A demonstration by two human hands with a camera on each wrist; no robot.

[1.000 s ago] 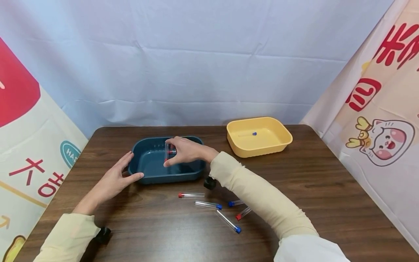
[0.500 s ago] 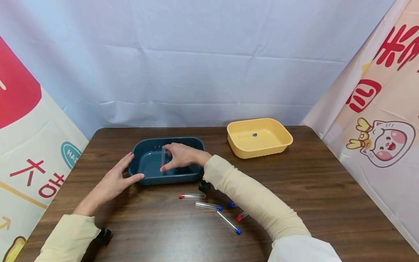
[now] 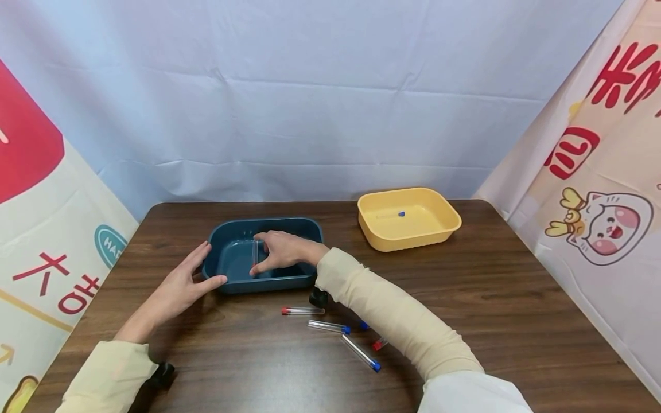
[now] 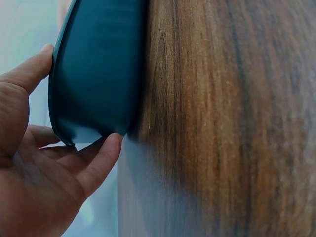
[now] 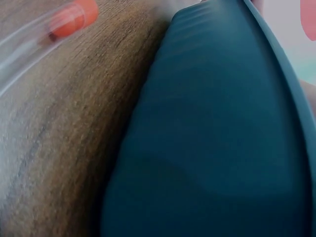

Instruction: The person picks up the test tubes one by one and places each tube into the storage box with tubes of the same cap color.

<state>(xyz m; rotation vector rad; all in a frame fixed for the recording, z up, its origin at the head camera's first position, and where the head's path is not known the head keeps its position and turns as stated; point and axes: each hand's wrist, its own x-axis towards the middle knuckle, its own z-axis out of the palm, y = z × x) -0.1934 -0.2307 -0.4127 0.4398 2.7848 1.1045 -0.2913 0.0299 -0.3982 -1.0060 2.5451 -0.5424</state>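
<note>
In the head view a dark teal basin stands at the left back of the table. My left hand rests against its left end, fingers fairly straight and thumb at the rim. The left wrist view shows those fingertips at the teal basin wall. My right hand reaches down inside the basin. Between its thumb and fingers it holds a clear test tube lengthwise, low over the basin floor. Part of the basin's inside is hidden behind this hand.
Red-capped and blue-capped test tubes lie on the table before the basin, some partly under the right sleeve. A yellow basin at the back right holds one blue-capped tube. A pale curtain hangs behind.
My right hand has moved slightly left and down into the teal basin with the test tube. The right sleeve covers more of the tubes on the table. My left hand has stayed put.
</note>
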